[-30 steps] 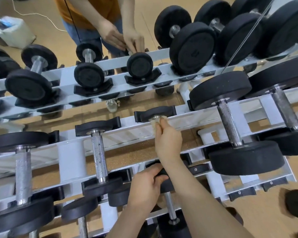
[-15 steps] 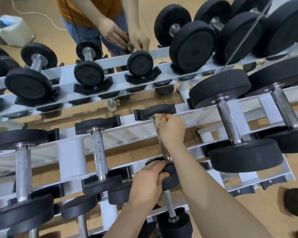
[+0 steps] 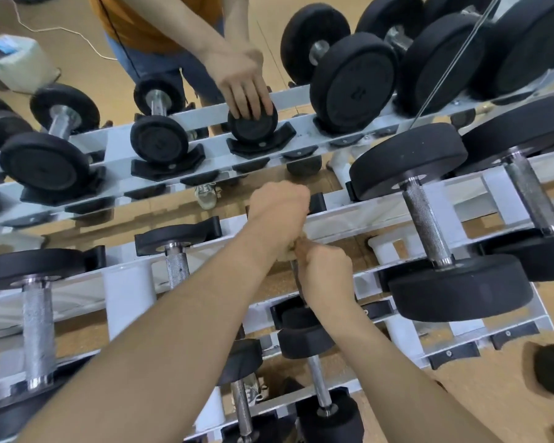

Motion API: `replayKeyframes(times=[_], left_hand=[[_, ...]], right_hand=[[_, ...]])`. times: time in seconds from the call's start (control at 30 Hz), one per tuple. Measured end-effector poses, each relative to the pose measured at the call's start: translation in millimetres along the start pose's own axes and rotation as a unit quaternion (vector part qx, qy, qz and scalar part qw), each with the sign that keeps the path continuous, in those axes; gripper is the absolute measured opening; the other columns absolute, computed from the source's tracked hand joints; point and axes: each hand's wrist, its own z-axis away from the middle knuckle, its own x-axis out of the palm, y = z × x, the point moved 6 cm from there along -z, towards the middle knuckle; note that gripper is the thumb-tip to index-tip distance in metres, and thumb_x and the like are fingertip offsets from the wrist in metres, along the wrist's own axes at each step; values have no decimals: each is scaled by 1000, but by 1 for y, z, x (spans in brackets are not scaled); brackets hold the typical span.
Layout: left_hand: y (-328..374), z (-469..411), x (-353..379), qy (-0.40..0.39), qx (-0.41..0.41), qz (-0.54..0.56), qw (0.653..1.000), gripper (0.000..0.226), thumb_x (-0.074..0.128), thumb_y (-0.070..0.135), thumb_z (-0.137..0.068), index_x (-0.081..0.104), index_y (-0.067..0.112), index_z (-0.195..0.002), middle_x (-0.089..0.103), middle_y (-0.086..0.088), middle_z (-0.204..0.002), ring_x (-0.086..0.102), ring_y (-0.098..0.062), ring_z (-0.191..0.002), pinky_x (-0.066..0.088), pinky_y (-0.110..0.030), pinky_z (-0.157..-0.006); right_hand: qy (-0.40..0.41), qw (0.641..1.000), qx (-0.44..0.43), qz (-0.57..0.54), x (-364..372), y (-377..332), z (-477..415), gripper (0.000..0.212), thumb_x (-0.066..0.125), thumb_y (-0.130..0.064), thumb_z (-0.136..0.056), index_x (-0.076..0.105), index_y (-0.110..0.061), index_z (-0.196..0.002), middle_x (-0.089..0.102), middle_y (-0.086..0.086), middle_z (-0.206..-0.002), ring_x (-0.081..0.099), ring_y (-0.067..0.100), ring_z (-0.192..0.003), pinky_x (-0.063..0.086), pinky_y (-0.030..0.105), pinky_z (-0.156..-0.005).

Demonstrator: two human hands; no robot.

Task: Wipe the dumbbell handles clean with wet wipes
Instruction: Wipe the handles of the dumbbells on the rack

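Small black dumbbell (image 3: 304, 342) with round rubber heads and a steel bar: lay front to back on the middle tier of a white-painted steel rack (image 3: 333, 222), centre of the scene, its near head seated in a black cradle. Left hand (image 3: 279, 212): reached to the far end of the small black dumbbell, fingers curled down over it so that the far head was hidden. Right hand (image 3: 328, 279): closed round the bar just near of the left hand, fingers wrapped and holding a crumpled beige wet wipe (image 3: 290, 252) against the metal. The wipe bulged out between the two hands, which were almost touching. Only a thin dark strip of the bar showed at the left edge of the right hand. To the right on the same tier: a large black dumbbell with a knurled steel handle (image 3: 426, 225). To the left: a medium dumbbell with a knurled handle (image 3: 177, 270), and further left a heavier black dumbbell with a thick knurled bar (image 3: 37, 324). Far side, upper tier: a person in an orange top (image 3: 147, 24) and blue jeans, one hand laid over a small black dumbbell head (image 3: 253, 129). Far left: a pale box (image 3: 20, 70) on the tan floor (image 3: 493, 398).
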Motion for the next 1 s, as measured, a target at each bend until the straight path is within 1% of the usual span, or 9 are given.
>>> replayKeyframes(times=[0.07, 0.2, 0.33, 0.47, 0.57, 0.67, 0.77, 0.93, 1.0], left_hand=[[4, -4, -4, 3, 46, -51, 998, 10, 61, 19, -91, 65, 12, -98, 63, -9, -90, 54, -29, -78, 40, -35, -62], [-17, 8, 3, 80, 67, 67, 992, 11, 52, 25, -94, 49, 19, -85, 66, -4, -87, 62, -29, -85, 43, -35, -66], [-31, 15, 18, 129, 75, 185, 971, 7, 54, 24, -92, 58, 18, -91, 64, 3, -81, 60, -22, -79, 48, -41, -72], [-40, 22, 23, 187, 59, 262, 945, 15, 59, 22, -92, 66, 24, -105, 69, 6, -85, 62, -16, -81, 48, -36, -74], [-50, 29, 27, 203, 28, 329, 922, 21, 62, 19, -91, 69, 26, -110, 72, 9, -91, 63, -12, -85, 49, -32, -79], [-58, 32, 33, 184, -19, 403, 896, 29, 65, 18, -91, 69, 28, -117, 73, 8, -102, 63, -9, -96, 47, -26, -89], [-61, 33, 36, 178, -43, 412, 892, 30, 66, 20, -90, 69, 29, -119, 73, 7, -107, 63, -10, -101, 47, -27, -94], [-43, 24, 32, 161, -42, 382, 909, 31, 63, 21, -93, 67, 26, -123, 70, 8, -117, 61, -11, -108, 29, -1, -88], [-32, 16, 33, 141, -47, 349, 925, 33, 60, 24, -95, 64, 29, -127, 68, 8, -122, 58, -13, -114, 27, -4, -89]], right_hand=[[-7, 997, 43, -71, 0, 7, -3, 18, 62, -16, -92, 72, -16, -106, 69, 9, -73, 60, 27, -64, 40, 27, -57], [21, 978, 81, -189, 1, -1, -21, 29, 49, -23, -99, 67, -20, -121, 73, 7, -90, 64, 26, -82, 42, 27, -68], [50, 935, 175, -304, 18, 8, -26, 22, 55, -22, -97, 76, -16, -96, 71, -2, -76, 62, 12, -70, 43, 24, -63], [-52, 845, 281, -451, 38, 24, -31, 39, 58, -24, -94, 66, -22, -56, 58, -6, -52, 53, 13, -54, 40, 23, -54], [-13, 929, 193, -315, 22, 11, -40, 45, 56, -17, -94, 52, -21, -49, 46, -5, -48, 42, 11, -47, 32, 21, -49], [46, 989, 58, -131, 9, -9, -20, 16, 58, -17, -94, 71, -16, -85, 60, 2, -57, 55, 20, -51, 44, 28, -49], [52, 998, -12, -32, 11, -10, -1, 7, 71, -7, -82, 70, -12, -87, 63, 2, -57, 59, 23, -47, 45, 26, -45], [64, 996, 5, -67, 13, -8, -12, 35, 71, 4, -73, 70, -13, -103, 70, -2, -76, 60, 21, -53, 35, 20, -47], [43, 997, -12, -55, 10, -7, -13, 42, 69, 8, -68, 69, -12, -106, 71, 0, -85, 63, 24, -57, 36, 20, -49]])
